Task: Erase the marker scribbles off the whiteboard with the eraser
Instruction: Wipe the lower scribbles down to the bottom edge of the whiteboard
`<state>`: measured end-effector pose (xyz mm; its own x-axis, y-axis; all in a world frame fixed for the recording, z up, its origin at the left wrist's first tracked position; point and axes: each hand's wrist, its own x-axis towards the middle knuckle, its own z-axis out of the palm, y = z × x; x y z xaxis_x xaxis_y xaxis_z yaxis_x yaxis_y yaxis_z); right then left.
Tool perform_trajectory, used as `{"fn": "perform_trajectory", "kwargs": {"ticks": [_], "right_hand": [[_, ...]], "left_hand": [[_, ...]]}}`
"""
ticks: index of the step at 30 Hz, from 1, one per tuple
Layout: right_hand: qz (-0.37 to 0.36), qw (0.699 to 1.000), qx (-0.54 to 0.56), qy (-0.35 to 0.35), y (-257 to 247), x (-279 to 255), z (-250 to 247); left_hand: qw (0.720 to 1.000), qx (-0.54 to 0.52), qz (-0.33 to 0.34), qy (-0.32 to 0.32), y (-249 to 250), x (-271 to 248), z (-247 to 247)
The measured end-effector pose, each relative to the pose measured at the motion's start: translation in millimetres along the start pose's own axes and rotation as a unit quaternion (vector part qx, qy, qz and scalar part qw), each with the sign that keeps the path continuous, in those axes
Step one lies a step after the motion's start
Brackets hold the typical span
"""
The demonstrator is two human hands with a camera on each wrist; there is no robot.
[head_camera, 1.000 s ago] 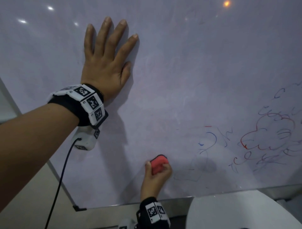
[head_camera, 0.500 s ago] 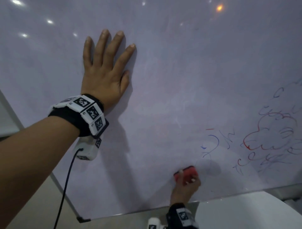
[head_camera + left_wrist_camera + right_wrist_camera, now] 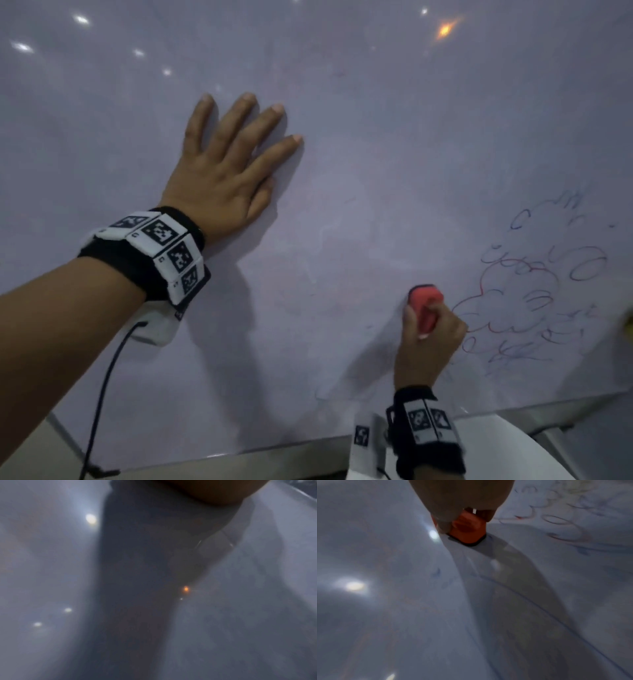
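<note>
The whiteboard (image 3: pixel 376 171) fills the head view. Red and blue marker scribbles (image 3: pixel 527 294) cover its lower right part. My right hand (image 3: pixel 426 337) grips a red eraser (image 3: pixel 424 303) with a dark felt base and holds it against the board just left of the scribbles. In the right wrist view the eraser (image 3: pixel 467 530) sits flat on the board under my fingers, with the scribbles (image 3: pixel 556 520) to its right. My left hand (image 3: pixel 222 171) lies flat on the board's upper left, fingers spread and straight. The left wrist view is blurred, showing only the board (image 3: pixel 51 574) and a shadow.
The board's metal bottom edge (image 3: pixel 239 459) runs along the bottom of the head view. A white rounded surface (image 3: pixel 507 448) sits below it at the right. A black cable (image 3: pixel 102 387) hangs from my left wrist unit.
My right hand has carried the eraser right and up, from the board's lower middle to the left edge of the scribbles. Blue marks it passed over are gone. The left hand stays flat.
</note>
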<state>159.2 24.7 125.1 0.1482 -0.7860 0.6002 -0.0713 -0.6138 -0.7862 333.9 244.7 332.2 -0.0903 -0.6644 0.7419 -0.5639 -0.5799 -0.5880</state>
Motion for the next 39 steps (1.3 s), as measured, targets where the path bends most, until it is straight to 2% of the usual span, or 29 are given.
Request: {"fn": "perform_trajectory", "kwargs": {"ticks": [2,4,7,8,10,12,13,15,17,19,21,24,26,28,31,32,34,37,39], "right_hand": [[-0.044,0.999,0.011,0.006,-15,9,5],[-0.105,0.993,0.003,-0.050,-22,-5,13],[-0.112,0.984,-0.033,-0.133,5,-9,1],[-0.096,0.986,-0.039,-0.128,18,1,-6],[-0.046,0.996,-0.015,-0.070,34,27,-19],[-0.013,1.000,0.022,-0.019,31,39,-20],[-0.013,0.999,0.032,-0.021,23,34,-16],[-0.067,0.994,0.018,-0.081,5,3,-3],[-0.163,0.974,-0.027,-0.158,0,-35,5],[-0.215,0.955,-0.054,-0.196,12,-39,4],[-0.189,0.966,-0.052,-0.169,30,-13,-6],[-0.068,0.993,-0.033,-0.085,44,29,-22],[-0.012,0.999,-0.004,-0.047,40,28,-18],[-0.023,0.997,0.001,-0.072,27,4,-7],[-0.126,0.975,-0.043,-0.177,31,-33,-3],[-0.134,0.972,-0.041,-0.191,38,-31,-8],[-0.071,0.985,-0.014,-0.156,56,-12,-19],[0.059,0.998,0.019,-0.032,72,16,-26],[0.060,0.997,0.014,-0.042,59,6,-19]], "left_hand": [[1.000,0.007,0.000,-0.001,0,-1,-1],[1.000,0.010,-0.003,0.003,0,-1,-2],[1.000,0.004,-0.012,0.010,3,-1,-1],[1.000,0.005,-0.015,0.011,3,-1,-1],[1.000,0.009,-0.018,0.011,3,-1,-1],[1.000,0.006,-0.030,0.007,7,0,-1],[0.999,0.006,-0.041,0.008,12,0,-1],[0.996,-0.008,-0.089,0.012,28,2,2],[0.987,-0.031,-0.159,0.015,46,4,4],[0.981,-0.033,-0.189,0.023,53,7,4],[0.982,-0.026,-0.184,0.025,54,7,5],[0.983,-0.020,-0.180,0.029,54,7,7],[0.983,-0.018,-0.180,0.032,56,8,7],[0.983,-0.013,-0.179,0.036,56,9,6],[0.983,-0.001,-0.179,0.034,57,8,5],[0.983,-0.003,-0.181,0.030,59,8,5],[0.982,-0.004,-0.186,0.020,59,8,3],[0.982,-0.004,-0.189,0.014,59,9,2],[0.982,-0.007,-0.190,0.017,59,9,2]]}}
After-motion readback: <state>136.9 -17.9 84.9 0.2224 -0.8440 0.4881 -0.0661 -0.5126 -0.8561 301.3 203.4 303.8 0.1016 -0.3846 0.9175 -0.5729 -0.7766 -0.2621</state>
